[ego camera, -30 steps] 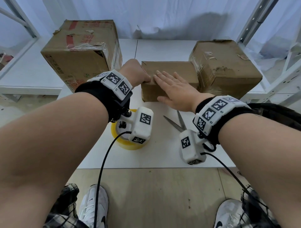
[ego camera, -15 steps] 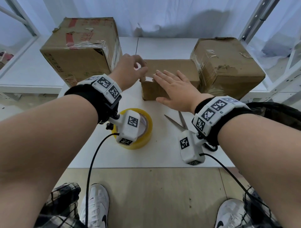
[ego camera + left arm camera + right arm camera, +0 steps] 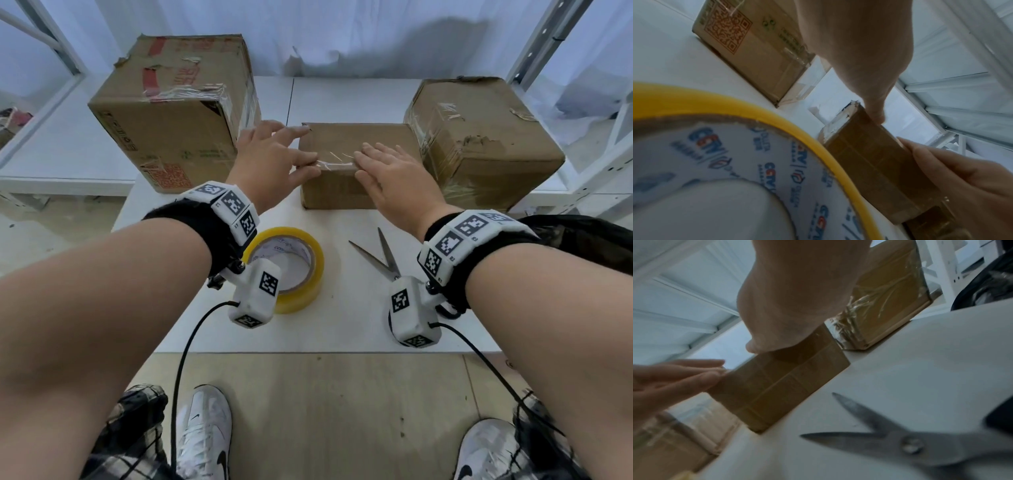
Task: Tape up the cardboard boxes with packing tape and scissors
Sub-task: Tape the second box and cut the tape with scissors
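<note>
I judge both big boxes, left (image 3: 171, 113) and right (image 3: 479, 144), already wrapped in clear tape; the left one carries a QR code and red print I can't read. On the small box (image 3: 356, 164) between them my left hand (image 3: 270, 161) and right hand (image 3: 387, 174) press tape down, fingers straight. Tape roll (image 3: 294, 263), core printed "CCTV", and scissors (image 3: 383, 257) lie on the counter (image 3: 342, 325)

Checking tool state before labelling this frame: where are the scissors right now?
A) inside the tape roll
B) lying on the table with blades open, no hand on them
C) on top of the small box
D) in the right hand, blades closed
B: the scissors lie on the white table with blades spread, near the right wrist, while the right hand lies flat on the small box and the left hand fingers its taped edge.
</note>
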Available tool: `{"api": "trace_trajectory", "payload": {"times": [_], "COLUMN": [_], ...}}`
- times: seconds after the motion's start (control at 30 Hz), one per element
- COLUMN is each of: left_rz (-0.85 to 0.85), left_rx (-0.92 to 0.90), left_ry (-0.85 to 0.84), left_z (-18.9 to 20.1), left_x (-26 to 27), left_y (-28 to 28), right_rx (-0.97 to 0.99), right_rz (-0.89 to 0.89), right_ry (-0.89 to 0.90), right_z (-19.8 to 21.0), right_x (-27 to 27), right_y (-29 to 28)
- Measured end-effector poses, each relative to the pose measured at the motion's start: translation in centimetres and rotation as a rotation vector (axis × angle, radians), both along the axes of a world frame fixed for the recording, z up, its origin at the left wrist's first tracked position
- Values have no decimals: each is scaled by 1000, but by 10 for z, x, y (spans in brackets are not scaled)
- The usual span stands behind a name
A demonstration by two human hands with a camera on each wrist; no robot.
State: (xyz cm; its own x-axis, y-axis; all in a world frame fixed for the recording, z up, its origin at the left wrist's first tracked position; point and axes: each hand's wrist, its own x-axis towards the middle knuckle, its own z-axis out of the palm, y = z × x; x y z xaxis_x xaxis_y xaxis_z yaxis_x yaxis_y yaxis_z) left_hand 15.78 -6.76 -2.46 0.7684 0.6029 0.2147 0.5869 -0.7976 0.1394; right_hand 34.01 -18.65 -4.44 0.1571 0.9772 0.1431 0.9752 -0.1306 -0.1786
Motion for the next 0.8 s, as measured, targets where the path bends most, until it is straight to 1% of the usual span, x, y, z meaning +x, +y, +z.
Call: {"api": "trace_trajectory", "payload": {"times": [0.13,0.2,0.23,0.33,0.53,0.63,0.73,0.8], "left_rz": [-45,-35,-29,-36,-34,1,16,10], "left_rx": [-184,-270,-281,-247,-224,-213,-249,-267], "left_ry": [-45,-49,-33,6,-32,-22,-66,-44], "left_z": [3,3,3,4,3,7,13,21], "left_x": [15,22,22,17,6,0,-12,-21], "left_y": [-10,-12,-11,-4,-2,-5,-16,-33], "right_rx": [31,-27,-56,-88,-38,-102,-195,-230], "right_rz": [-37,-35,-28,10,0,-27,-87,-53], "right_ry": [90,57,31,1,-41,-107,-183,-211], "right_z": [7,8,8,10,8,9,14,18], "right_x": [-17,-19,-18,-10,-2,-8,-20,-30], "right_y": [15,20,20,17,5,3,-3,-12]}}
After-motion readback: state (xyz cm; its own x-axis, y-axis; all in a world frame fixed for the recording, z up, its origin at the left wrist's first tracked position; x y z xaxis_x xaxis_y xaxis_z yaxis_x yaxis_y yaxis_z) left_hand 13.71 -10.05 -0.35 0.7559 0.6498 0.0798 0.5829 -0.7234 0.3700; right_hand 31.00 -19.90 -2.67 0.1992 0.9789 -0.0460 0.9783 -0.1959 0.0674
